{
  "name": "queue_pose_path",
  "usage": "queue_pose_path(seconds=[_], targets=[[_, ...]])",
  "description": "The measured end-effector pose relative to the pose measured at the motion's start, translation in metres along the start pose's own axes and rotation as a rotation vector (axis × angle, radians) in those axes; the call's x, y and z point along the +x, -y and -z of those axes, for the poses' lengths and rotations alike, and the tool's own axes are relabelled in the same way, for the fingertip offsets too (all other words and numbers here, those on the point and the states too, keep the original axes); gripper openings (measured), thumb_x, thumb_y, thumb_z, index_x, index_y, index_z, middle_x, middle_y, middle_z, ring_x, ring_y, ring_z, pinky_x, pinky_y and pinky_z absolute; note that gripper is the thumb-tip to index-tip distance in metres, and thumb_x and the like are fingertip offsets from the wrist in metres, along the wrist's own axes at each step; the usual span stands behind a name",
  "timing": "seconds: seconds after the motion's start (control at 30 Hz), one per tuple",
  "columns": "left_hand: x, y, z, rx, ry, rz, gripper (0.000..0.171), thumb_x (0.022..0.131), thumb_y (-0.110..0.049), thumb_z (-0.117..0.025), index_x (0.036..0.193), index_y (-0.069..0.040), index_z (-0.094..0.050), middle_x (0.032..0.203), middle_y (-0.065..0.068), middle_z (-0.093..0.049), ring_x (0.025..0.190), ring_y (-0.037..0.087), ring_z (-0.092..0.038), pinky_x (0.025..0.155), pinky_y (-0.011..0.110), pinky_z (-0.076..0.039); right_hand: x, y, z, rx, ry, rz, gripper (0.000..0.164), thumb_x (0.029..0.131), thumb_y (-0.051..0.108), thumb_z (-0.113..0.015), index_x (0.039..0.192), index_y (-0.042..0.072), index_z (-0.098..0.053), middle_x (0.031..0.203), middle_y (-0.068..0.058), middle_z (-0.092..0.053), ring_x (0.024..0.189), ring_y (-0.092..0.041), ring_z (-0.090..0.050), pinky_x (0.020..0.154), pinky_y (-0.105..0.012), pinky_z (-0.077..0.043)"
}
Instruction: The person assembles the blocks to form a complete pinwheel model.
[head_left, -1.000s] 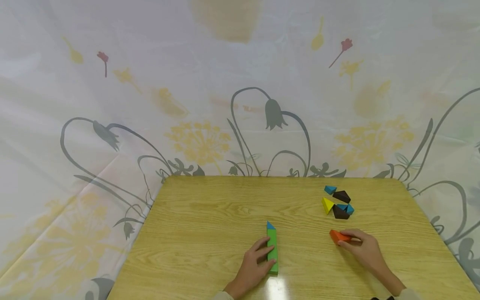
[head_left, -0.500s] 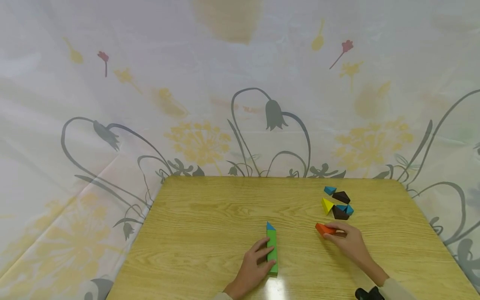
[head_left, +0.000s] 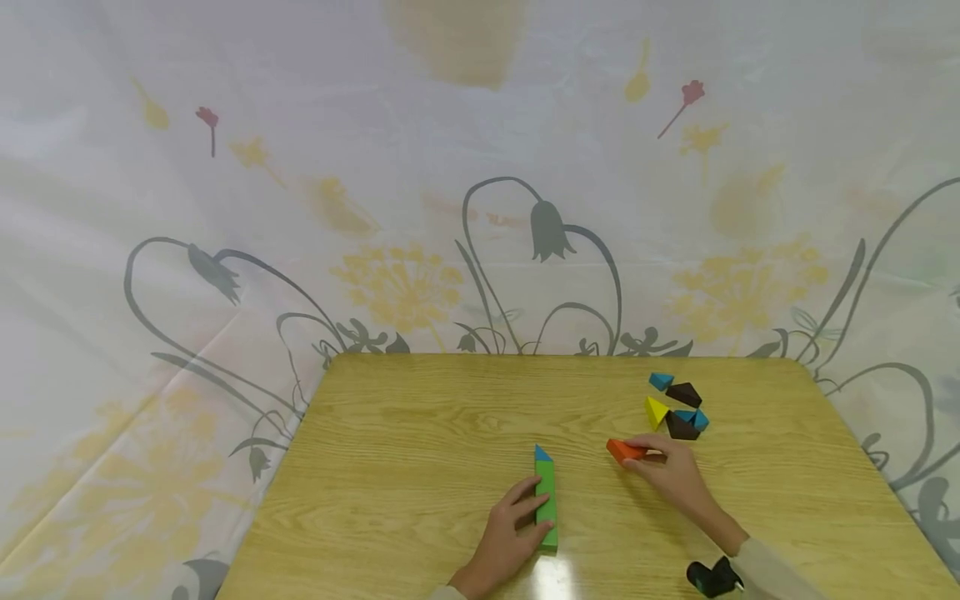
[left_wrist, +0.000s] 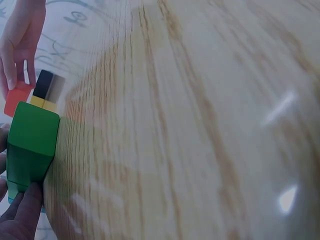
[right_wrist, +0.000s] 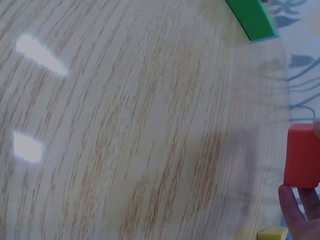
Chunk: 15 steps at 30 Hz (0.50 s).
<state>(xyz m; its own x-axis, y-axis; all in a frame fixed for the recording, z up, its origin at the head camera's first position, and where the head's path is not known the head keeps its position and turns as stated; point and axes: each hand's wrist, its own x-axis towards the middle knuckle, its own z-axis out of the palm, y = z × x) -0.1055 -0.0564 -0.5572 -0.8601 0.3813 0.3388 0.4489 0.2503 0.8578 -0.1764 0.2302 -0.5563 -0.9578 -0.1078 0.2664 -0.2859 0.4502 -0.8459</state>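
Note:
My left hand (head_left: pixel 508 533) grips a long green block (head_left: pixel 546 500) lying on the table, with fingers and thumb on either side of it in the left wrist view. A small blue triangular block (head_left: pixel 542 453) sits against the green block's far end. To the right, my right hand (head_left: pixel 671 475) pinches an orange-red block (head_left: pixel 624 452) between thumb and fingers. This block (right_wrist: pixel 301 157) shows a flat face in the right wrist view, with a fingertip at its lower edge. The green block (left_wrist: pixel 35 132) looms close in the left wrist view.
At the back right lies a loose group of blocks: a yellow one (head_left: pixel 656 412), a dark brown one (head_left: pixel 685 394), another dark one (head_left: pixel 682 427) and small blue ones (head_left: pixel 661 381). A flower-patterned sheet (head_left: pixel 420 167) hangs behind the wood-grain table (head_left: pixel 405 433).
My right hand has carried the orange-red block leftward and slightly farther back, closer to the green block. The left hand and the green block have stayed in place.

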Motion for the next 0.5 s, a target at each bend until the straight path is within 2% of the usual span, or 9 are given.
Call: queue_pose_path(seconds=[0.3,0.5], targets=[[0.0,0.0,0.001,0.006,-0.004,-0.021,0.034,0.087,0.001,-0.065,0.117,0.016,-0.057,0.133,0.031,-0.043,0.118,0.049,-0.046,0.091,0.031,-0.05,0.004,0.008,-0.012,0.021,0.009,0.022,0.028,0.079,0.01,-0.077,0.105,0.002,-0.07,0.104,-0.015,-0.066,0.09,-0.023,-0.063,0.07,-0.023,-0.057],[0.0,0.011,-0.003,0.029,-0.009,-0.028,0.035,0.087,0.0,-0.066,0.118,0.014,-0.058,0.134,0.03,-0.042,0.119,0.048,-0.046,0.092,0.027,-0.049,0.01,0.01,-0.022,0.015,-0.004,0.045,0.026,0.078,0.006,-0.077,0.102,0.001,-0.071,0.102,-0.014,-0.067,0.088,-0.026,-0.062,0.067,-0.024,-0.057]])
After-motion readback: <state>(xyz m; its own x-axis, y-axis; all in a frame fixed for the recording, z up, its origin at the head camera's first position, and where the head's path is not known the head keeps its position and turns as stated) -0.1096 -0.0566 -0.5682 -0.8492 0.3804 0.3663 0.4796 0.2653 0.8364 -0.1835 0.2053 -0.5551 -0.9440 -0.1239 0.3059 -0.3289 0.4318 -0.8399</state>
